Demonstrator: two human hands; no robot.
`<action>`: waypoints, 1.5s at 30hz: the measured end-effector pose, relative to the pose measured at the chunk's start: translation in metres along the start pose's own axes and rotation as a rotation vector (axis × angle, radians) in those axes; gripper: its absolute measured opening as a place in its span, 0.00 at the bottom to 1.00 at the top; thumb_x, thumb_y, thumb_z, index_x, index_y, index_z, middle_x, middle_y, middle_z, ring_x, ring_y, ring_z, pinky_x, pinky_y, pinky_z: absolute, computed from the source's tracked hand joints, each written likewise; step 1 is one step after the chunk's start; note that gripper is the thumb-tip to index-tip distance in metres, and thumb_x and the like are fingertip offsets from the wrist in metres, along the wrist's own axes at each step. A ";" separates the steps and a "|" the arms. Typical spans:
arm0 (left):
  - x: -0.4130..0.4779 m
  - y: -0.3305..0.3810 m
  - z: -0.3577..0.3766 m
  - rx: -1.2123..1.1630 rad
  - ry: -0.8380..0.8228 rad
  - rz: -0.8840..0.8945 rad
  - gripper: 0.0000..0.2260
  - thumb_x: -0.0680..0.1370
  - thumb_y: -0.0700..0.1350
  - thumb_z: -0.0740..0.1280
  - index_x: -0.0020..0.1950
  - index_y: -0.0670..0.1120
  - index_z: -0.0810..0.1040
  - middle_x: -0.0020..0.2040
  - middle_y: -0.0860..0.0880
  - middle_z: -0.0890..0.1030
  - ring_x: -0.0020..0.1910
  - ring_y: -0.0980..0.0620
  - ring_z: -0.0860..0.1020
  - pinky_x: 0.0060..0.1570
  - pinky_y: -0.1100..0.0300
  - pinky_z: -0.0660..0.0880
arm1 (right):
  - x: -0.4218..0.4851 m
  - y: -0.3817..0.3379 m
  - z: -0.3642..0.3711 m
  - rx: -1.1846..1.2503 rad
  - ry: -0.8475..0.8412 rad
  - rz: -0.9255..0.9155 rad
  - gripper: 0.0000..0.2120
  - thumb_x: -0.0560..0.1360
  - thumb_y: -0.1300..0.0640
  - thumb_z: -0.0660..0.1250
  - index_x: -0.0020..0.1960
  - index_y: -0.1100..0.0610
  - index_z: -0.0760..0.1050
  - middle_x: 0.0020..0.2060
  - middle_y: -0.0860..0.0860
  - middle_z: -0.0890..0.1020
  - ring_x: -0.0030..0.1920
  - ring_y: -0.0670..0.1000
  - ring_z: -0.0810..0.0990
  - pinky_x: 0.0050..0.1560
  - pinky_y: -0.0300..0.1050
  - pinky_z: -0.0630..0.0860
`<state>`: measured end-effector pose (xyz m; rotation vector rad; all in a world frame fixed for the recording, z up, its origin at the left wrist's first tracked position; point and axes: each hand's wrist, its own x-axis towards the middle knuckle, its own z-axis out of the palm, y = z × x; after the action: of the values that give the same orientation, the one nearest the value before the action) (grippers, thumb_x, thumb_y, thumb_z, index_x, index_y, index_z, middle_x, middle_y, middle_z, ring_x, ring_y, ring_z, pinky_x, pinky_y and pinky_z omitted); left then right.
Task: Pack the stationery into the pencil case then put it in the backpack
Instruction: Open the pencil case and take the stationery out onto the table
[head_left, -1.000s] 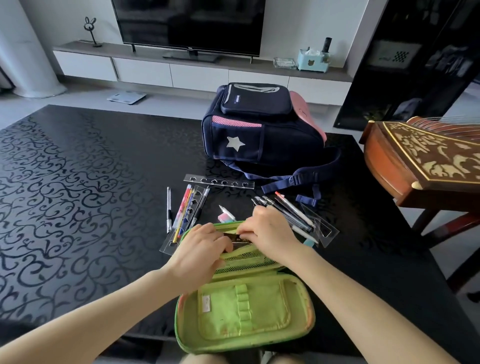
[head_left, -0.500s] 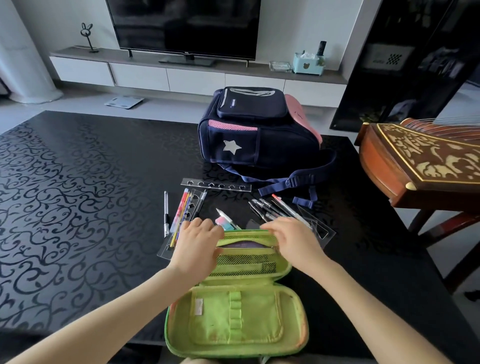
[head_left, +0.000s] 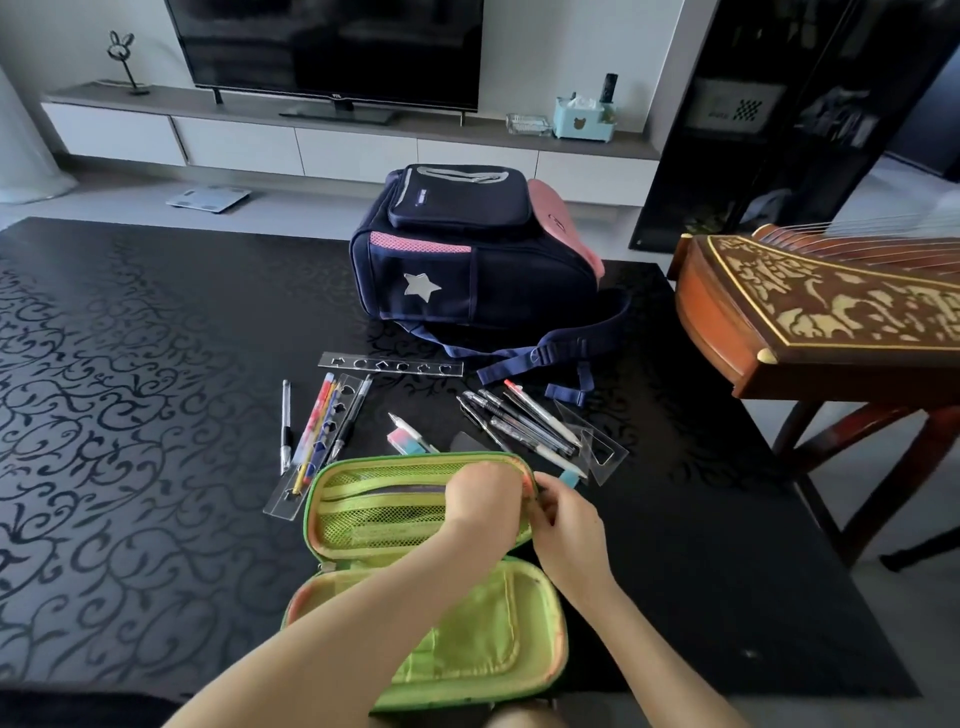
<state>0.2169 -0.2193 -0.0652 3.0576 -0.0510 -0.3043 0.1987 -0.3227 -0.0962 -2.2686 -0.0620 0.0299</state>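
A green pencil case (head_left: 379, 512) lies open at the table's near edge, lid half toward me. My left hand (head_left: 480, 501) reaches across to the right end of its far half, fingers curled over the rim. My right hand (head_left: 563, 522) pinches that same rim at the corner. Behind the case lie pens and a clear ruler (head_left: 317, 434) on the left, an eraser (head_left: 410, 444) in the middle, and several dark pens (head_left: 519, 421) on a clear set square (head_left: 602, 447) to the right. A stencil ruler (head_left: 389, 364) lies in front of the navy backpack (head_left: 467, 260), which is zipped shut.
The black patterned table (head_left: 130, 389) stretches wide to the left. A carved wooden instrument (head_left: 810, 312) on a stand is at the right. A TV unit (head_left: 311, 140) lines the far wall. Backpack straps (head_left: 545, 358) trail toward the pens.
My left hand crossed from the case's left side to its right end. My right hand drew back to the right corner of the rim. The view shifted left.
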 end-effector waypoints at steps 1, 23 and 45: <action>0.000 0.004 0.000 0.041 -0.005 -0.001 0.09 0.72 0.32 0.62 0.38 0.45 0.71 0.30 0.50 0.66 0.35 0.48 0.71 0.24 0.60 0.65 | -0.001 0.002 0.000 0.013 0.005 -0.003 0.11 0.76 0.61 0.63 0.57 0.53 0.76 0.45 0.48 0.82 0.46 0.48 0.79 0.45 0.39 0.72; -0.067 -0.163 -0.002 -0.096 0.214 -0.140 0.10 0.78 0.50 0.61 0.44 0.44 0.74 0.40 0.47 0.77 0.38 0.45 0.77 0.34 0.58 0.69 | 0.021 -0.003 -0.021 -0.233 0.098 0.092 0.12 0.77 0.51 0.61 0.52 0.55 0.80 0.44 0.51 0.85 0.42 0.50 0.81 0.39 0.44 0.75; -0.128 -0.112 0.022 0.093 0.074 0.463 0.23 0.69 0.59 0.69 0.63 0.55 0.72 0.60 0.51 0.75 0.59 0.49 0.73 0.55 0.55 0.74 | 0.037 0.037 -0.074 0.219 0.427 0.254 0.13 0.72 0.64 0.68 0.56 0.57 0.74 0.48 0.56 0.82 0.46 0.57 0.82 0.48 0.57 0.80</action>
<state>0.0896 -0.1042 -0.0697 3.0184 -0.7722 -0.1598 0.2403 -0.4004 -0.0770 -2.0070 0.4334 -0.2983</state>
